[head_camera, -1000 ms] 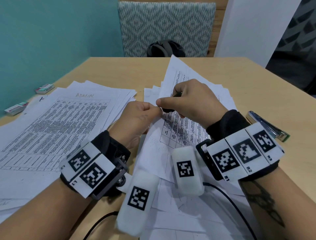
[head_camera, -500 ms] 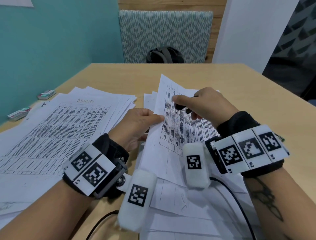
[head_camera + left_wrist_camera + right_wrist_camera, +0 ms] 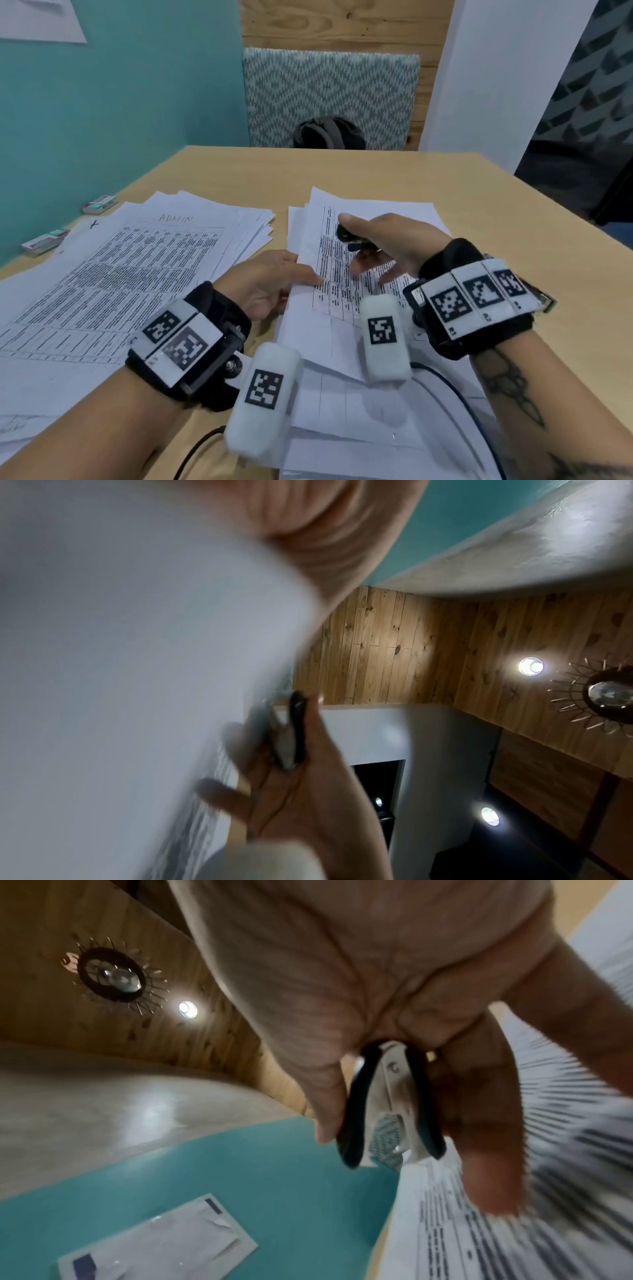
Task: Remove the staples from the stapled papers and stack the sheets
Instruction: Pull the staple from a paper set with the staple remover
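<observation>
Black-handled and steel-jawed, a staple remover is pinched between thumb and forefinger of the right hand, whose other fingers are spread loosely over a printed sheet. That sheet is held at its left edge by the left hand, thumb on top and fingers curled beneath, above loose papers near the middle of the desk. A fanned stack of sheets marked "ADMIN" lies toward the desk's left edge, with two small boxes beside it. A stapler is partly hidden behind the right wrist.
</observation>
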Motion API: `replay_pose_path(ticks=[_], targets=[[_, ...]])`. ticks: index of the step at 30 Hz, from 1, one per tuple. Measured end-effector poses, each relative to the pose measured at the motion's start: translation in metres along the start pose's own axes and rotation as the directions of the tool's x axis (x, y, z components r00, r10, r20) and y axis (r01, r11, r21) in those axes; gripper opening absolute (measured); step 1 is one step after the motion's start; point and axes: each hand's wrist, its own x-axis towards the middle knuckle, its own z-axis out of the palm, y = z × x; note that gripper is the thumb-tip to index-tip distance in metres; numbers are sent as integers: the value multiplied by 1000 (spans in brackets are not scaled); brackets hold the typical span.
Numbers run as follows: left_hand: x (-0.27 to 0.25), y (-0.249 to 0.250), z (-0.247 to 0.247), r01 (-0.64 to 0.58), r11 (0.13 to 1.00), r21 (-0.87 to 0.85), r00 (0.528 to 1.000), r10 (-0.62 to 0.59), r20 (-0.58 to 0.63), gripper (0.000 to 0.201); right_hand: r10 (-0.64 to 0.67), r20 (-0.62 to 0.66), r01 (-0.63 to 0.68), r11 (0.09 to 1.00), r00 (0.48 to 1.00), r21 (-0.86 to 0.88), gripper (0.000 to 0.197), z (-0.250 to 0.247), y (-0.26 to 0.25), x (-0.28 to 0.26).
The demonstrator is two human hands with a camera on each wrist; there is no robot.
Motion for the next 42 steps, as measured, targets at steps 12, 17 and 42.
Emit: replay_pose_path(ticks=[12,17,42], targets=[[28,59,-14,160,964,213,987,-151,-59,7,36,82,-30,997,996,-71,52,-1,13,9],[52,57,-5,137,940,311,986,-100,-132,24,28,101,-20,996,995,-82,52,1,15,9],[60,13,-12,-94,936,-339,996,91,-23,14,-82,-110,78,996,991,-44,38,12,-25,53]])
